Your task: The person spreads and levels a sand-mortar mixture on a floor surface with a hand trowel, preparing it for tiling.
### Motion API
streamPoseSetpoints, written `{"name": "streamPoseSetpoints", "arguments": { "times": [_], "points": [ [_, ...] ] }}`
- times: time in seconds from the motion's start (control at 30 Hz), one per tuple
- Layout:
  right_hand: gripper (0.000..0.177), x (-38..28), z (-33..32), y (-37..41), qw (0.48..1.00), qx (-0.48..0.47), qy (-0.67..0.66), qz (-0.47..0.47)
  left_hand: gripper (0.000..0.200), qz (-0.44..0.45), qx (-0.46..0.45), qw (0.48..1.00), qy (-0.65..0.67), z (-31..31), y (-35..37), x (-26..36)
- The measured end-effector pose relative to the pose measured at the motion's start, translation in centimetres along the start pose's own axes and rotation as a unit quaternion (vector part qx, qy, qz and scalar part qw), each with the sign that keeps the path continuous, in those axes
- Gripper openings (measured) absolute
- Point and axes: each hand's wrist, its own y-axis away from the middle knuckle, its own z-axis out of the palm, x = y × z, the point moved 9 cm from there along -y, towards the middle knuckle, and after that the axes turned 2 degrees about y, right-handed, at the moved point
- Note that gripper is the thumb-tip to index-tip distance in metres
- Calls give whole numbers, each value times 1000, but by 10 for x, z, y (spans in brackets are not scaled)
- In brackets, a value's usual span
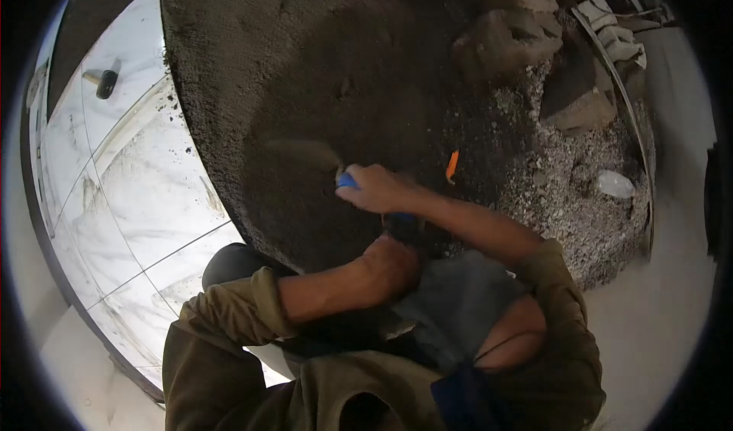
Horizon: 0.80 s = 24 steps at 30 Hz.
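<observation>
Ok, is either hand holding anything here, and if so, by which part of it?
The right hand holds a trowel by its blue handle. Whether the left hand holds anything cannot be told.

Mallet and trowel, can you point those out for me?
Mallet (107, 84): head camera view, on its dark head.
Trowel (314, 154): head camera view, on its blurred blade.
</observation>
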Motion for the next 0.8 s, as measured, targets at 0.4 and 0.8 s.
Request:
{"name": "streamPoseSetpoints", "arguments": {
  "times": [0.4, 0.8],
  "points": [
    [43, 40, 56, 38, 998, 52, -14, -37, 34, 49, -72, 996, -22, 45, 3, 32],
    [44, 97, 56, 74, 988, 133, -35, 66, 32, 34, -7, 998, 47, 59, 14, 20]
  ]
}}
